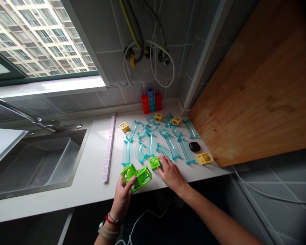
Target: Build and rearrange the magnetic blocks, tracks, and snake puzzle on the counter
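Observation:
My left hand [122, 195] grips two joined green cube pieces [136, 176] just above the front edge of the white counter [91, 170]. My right hand [170, 172] rests on the counter with its fingers around a third green cube [154, 163]. Behind both hands lie several clear blue track pieces [165, 141], straight and curved, spread flat. Yellow cubes sit among them, one at the left [124, 127] and one at the right [205, 158]. A small black object [194, 146] lies beside the tracks.
A red and blue block stack [151, 101] stands against the tiled wall. A long lilac strip [109, 146] lies between the tracks and the steel sink [35, 160] with its faucet [40, 122]. A wooden board [257, 92] leans at the right. Hoses [148, 44] hang above.

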Motion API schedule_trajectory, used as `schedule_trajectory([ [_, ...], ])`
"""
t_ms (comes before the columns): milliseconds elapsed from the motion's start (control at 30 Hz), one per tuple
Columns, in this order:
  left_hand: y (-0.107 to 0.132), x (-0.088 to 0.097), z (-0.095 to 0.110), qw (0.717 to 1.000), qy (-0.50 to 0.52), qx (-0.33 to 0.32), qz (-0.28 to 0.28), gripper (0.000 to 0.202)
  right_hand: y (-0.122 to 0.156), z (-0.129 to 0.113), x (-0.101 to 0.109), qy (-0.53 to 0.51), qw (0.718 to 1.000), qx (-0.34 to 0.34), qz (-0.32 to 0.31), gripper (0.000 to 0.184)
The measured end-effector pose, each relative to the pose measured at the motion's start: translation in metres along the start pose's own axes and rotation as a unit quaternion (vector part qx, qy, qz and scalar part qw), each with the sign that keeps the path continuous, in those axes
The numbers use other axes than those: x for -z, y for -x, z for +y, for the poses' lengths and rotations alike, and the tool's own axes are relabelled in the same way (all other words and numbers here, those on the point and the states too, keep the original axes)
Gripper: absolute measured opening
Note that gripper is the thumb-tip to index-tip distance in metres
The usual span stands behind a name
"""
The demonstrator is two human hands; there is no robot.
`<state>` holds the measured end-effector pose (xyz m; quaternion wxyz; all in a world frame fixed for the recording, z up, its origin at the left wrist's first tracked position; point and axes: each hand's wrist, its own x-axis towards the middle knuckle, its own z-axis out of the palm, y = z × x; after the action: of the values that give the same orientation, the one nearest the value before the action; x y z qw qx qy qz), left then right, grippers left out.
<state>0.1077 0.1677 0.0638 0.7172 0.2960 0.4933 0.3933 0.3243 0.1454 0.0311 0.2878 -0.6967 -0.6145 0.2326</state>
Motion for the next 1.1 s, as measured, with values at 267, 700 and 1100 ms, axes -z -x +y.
schedule_trajectory([
  [267,0.007,-0.012,-0.019,0.997,-0.006,0.025,-0.067,0.065,0.055,-0.023,0.041,-0.258,0.964,0.002,-0.059,0.054],
  [700,0.024,-0.025,-0.030,0.985,0.043,0.098,-0.135,0.059,0.069,0.000,0.049,-0.358,0.923,-0.061,-0.128,0.065],
  [1100,0.043,0.033,-0.014,0.994,-0.029,0.087,0.058,0.077,0.026,0.053,0.140,-0.175,0.970,-0.097,0.136,0.061],
])
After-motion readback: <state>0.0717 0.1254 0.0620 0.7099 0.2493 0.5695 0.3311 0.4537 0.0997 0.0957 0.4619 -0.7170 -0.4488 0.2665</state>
